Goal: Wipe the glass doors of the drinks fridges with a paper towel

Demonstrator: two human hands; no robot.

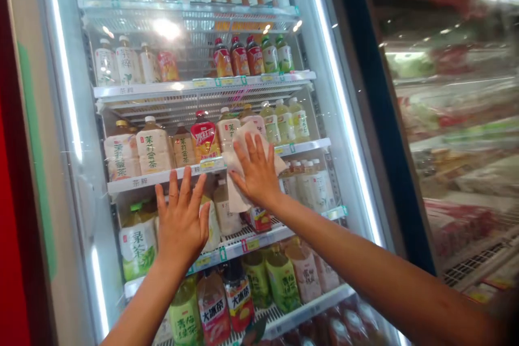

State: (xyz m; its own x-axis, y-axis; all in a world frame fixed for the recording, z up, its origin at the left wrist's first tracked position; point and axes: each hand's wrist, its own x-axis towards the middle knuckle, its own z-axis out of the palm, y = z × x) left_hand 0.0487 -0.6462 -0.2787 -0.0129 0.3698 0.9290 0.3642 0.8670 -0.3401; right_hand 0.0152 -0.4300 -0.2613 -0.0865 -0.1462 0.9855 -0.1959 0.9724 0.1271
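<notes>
Fridge door (324,119) | cloth (239,173) under right hand (255,173) fingers (252,146)

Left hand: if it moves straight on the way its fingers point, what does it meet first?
The left hand lies flat, apparently on the fridge's glass door, fingers pointing up. Sliding on, it would probably first pass over the white shelf edge with yellow price tags; depth is unclear.

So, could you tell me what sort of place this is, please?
Most likely a shop: a lit drinks fridge with price-tagged shelves of bottled tea. The right hand presses a cloth against its glass door.
</notes>
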